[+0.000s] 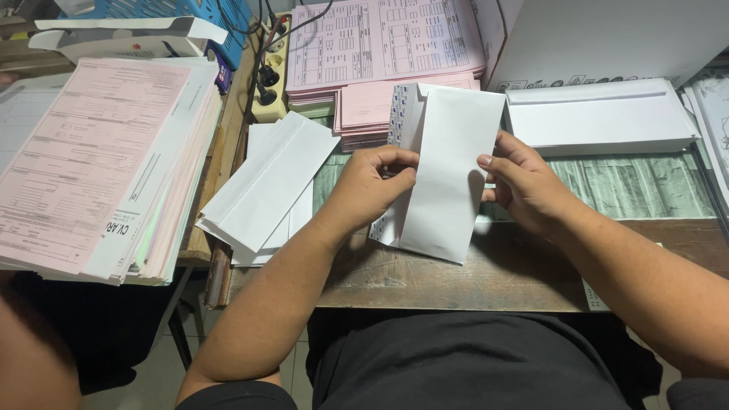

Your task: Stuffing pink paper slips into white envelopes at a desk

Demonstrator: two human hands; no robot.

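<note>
Two hands hold one white envelope (pixel 448 171) upright above the counter (pixel 471 281): left hand (pixel 372 190) pinches its left edge, right hand (pixel 524 186) closes on its right edge.

pink form stacks (pixel 99 167), loose white envelopes (pixel 266 190), envelope box (pixel 600 114), power strip (pixel 269 83)

Office paperwork desk: a wooden desk (pixel 456 281) is crowded with stacked pink forms (pixel 99 167), white envelopes (pixel 266 190), an envelope box (pixel 600 118) and a power strip (pixel 269 83).
</note>
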